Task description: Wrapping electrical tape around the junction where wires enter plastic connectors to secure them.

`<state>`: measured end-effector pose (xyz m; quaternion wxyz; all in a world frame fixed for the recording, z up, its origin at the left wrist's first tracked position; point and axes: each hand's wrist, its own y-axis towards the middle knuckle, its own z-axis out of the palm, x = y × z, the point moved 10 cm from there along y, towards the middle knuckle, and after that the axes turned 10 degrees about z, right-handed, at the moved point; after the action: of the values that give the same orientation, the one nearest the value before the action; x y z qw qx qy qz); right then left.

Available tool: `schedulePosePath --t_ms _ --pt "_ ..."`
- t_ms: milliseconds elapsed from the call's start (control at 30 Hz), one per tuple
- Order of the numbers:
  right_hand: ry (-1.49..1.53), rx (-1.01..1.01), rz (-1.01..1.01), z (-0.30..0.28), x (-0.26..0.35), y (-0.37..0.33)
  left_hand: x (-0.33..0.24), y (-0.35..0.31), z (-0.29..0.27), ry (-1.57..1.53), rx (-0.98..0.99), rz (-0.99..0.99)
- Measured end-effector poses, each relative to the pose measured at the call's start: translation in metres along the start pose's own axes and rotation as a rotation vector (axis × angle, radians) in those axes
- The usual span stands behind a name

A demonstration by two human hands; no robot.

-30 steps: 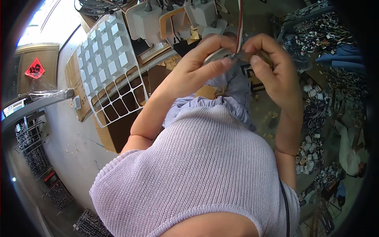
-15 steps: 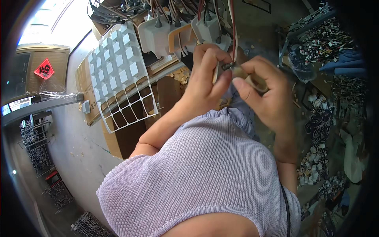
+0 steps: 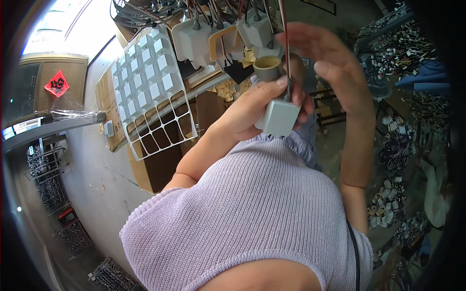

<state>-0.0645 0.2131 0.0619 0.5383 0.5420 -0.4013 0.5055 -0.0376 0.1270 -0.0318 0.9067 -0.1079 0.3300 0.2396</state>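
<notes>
A small white plastic box (image 3: 281,119) with a cable (image 3: 288,53) rising from its top is held in my left hand (image 3: 253,104), whose fingers wrap round it and the cable's lower end. Just beyond that hand is a brownish ring-shaped roll (image 3: 267,68), apparently tape; whether it touches the hand I cannot tell. My right hand (image 3: 335,60) is raised to the right of the cable, somewhat smeared by motion. Its fingers are stretched out with the thumb apart, and nothing shows in them.
Several white boxes (image 3: 193,43) with cables hang at the back. On the left, a white grid tray (image 3: 160,131) bears rows of pale square pieces (image 3: 143,80) above an open cardboard box (image 3: 150,167). Piles of wired parts (image 3: 393,56) lie along the right side.
My right hand has let go of the roll and lifted up and away from the cable. My left hand has turned and lowered slightly, bringing the white box into sight.
</notes>
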Motion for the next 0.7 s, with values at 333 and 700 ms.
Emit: schedulePosePath --t_ms 333,700 --pt "-0.150 0.419 -0.036 0.034 -0.004 -0.003 0.019 -0.023 0.043 -0.718 0.405 -0.368" --pt "-0.566 -0.135 -0.226 0.039 0.032 -0.045 -0.046 -0.039 -0.011 0.541 -0.056 -0.038"
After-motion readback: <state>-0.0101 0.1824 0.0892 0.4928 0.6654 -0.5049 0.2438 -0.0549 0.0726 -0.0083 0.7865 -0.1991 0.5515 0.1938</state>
